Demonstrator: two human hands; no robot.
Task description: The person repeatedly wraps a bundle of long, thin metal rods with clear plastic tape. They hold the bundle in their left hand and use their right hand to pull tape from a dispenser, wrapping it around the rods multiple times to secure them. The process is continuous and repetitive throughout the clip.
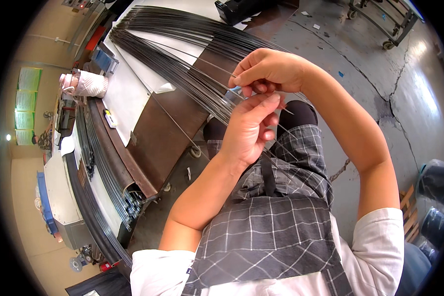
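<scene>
Above my lap, both hands meet at the end of a thin dark rod [205,60]. My right hand [274,71] pinches it between thumb and fingers. Just below, my left hand [251,126] is closed with thumb against fingers near the rod's end; what exactly it grips is partly hidden. A pointed tip shows beside the fingertips. A bundle of thin dark rods [175,74] runs from the table past my left hand toward my lap. Farther back, a second bundle of rods [182,22] fans out and passes behind my right hand.
The brown table surface [167,126] carries white sheets [128,91], a single long rod and a yellow-and-white marker [109,118]. More rods [103,172] lie on a lower left shelf. A white wrapped roll [91,85] stands beyond. A wheeled cart [392,29] stands on the cracked floor.
</scene>
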